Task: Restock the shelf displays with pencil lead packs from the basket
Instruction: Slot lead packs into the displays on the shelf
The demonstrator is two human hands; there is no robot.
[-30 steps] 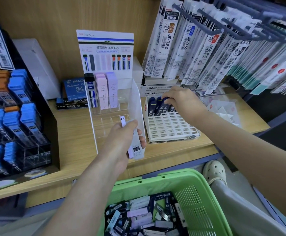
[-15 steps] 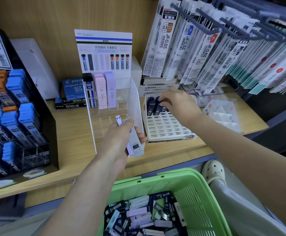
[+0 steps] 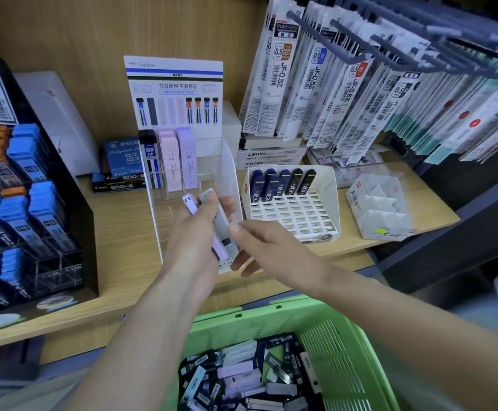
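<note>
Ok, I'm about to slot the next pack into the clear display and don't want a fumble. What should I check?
1. Left hand grips the packs securely: ok.
2. Right hand empty, free to take one: ok.
3. Clear display has empty slots in front: ok.
4. Pack's lead grade matches the slot: cannot tell.
5. Basket below, within reach: ok.

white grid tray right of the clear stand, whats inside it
Five dark packs stand in the tray's back row; the visible slots in front hold none. Their lower ends are hidden down in the slots.
</note>
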